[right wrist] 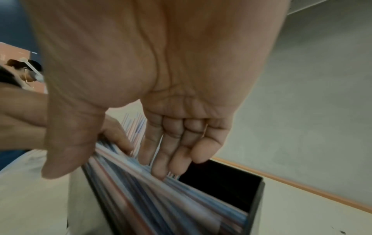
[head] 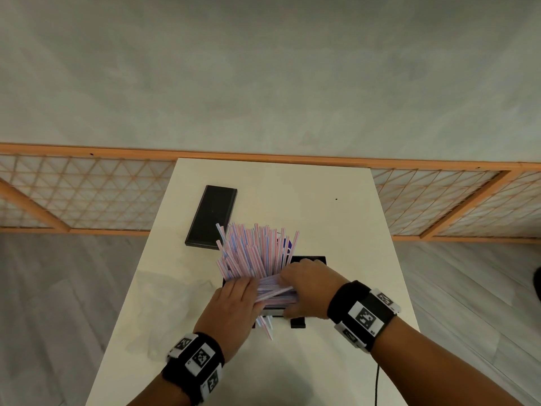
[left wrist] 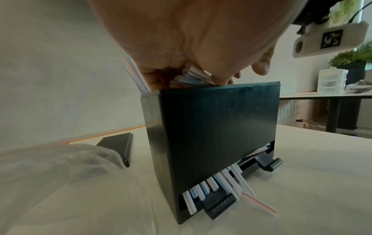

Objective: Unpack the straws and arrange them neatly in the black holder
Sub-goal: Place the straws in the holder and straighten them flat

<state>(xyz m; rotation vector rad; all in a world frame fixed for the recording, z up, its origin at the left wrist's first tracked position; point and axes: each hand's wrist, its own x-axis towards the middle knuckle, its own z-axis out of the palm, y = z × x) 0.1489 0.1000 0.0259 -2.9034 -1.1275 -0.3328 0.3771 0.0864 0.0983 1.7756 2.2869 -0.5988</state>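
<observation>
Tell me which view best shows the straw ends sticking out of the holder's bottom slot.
The left wrist view: straws jut from the slot low in the black holder, close and unblocked. The head view shows only a few tips; the right wrist view none.

Top of the black holder is mostly jammed. The straws fan out of it toward the far left, with the left hand gripping the bundle and the right hand resting its fingers on it. Only the right end of the mouth is open. The left flank is crowded by a crumpled clear bag, with the black lid further back. More straws poke out of the bottom slot on the near side. The bare counter to the right is the easy way in.
</observation>
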